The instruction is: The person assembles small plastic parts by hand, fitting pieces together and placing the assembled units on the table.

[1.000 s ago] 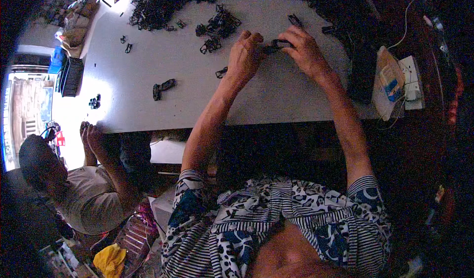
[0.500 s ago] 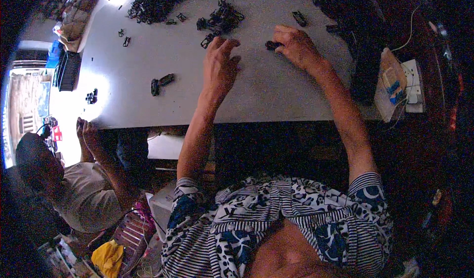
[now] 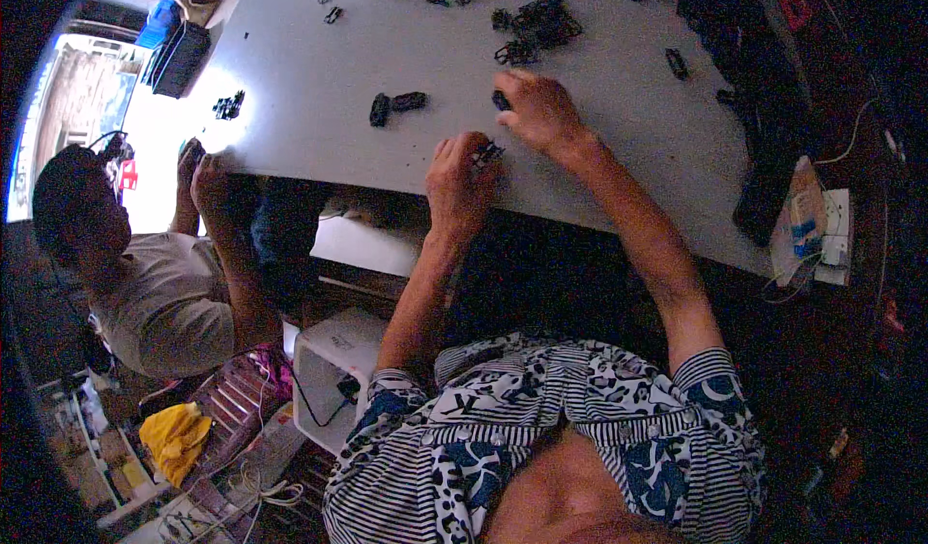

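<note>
Hands are working at the near edge of the grey table (image 3: 319, 109): left hand (image 3: 459, 181) is pinching a small black clip (image 3: 486, 151), right hand (image 3: 541, 114) is curling loosely over another black piece (image 3: 502, 100), apparently steadying it.

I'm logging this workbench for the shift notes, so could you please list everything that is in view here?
table: one, pale grey, across the upper half
black parts: loose heaps, too many to count, along the far edge
part pair: two, black, mid-table, left of the hands
small part: one, black, at the left hand's fingertips
dark part: one, black, under the right hand's fingers
packet: one, white with blue and orange, right table edge
co-worker: one, pale shirt, seated at the left
yellow cloth: one, on the floor, lower left
left hand: on the near table edge, touching the small part
right hand: on the table, fingers on the dark part
</note>
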A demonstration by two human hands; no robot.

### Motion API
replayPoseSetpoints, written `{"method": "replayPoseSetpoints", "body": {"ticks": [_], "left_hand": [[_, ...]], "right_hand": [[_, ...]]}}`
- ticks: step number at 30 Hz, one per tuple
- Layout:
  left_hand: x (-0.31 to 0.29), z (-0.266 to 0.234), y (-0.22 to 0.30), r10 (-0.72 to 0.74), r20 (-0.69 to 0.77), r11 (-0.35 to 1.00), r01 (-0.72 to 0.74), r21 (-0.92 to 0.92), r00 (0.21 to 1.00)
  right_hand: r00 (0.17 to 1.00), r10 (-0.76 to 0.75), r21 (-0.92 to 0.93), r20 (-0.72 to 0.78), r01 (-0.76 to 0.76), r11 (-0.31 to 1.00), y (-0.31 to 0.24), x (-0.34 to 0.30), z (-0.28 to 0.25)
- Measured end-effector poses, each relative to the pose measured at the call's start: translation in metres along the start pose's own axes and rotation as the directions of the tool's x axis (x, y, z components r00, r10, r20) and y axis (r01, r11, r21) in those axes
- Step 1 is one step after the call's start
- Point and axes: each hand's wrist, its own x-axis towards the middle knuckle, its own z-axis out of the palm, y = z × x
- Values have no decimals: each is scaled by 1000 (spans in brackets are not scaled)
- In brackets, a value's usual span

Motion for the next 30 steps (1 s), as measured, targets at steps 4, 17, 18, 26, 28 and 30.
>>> {"method": "replayPoseSetpoints", "body": {"ticks": [4,17,18,26,28,30], "left_hand": [[-5,-13,-3,-190,-99,981,194,24,977],[22,47,12,-47,196,811,152,-565,980],[27,54,12,-91,259,803,225,-552,962],[43,80,33,-41,341,776,245,-582,939],[44,75,36,-166,450,644,442,-625,878],[45,74,37,-145,426,645,411,-644,893]], "right_hand": [[1000,-15,50,-16,16,999,-32,37,26],[912,246,-563,-329,-398,724,161,-52,-108],[911,289,-539,-294,-408,737,166,-54,-107],[931,314,-269,-188,-356,895,166,-74,-85],[941,280,-234,-188,-320,918,153,-81,-90],[953,240,-195,-184,-275,942,150,-86,-94]]}}
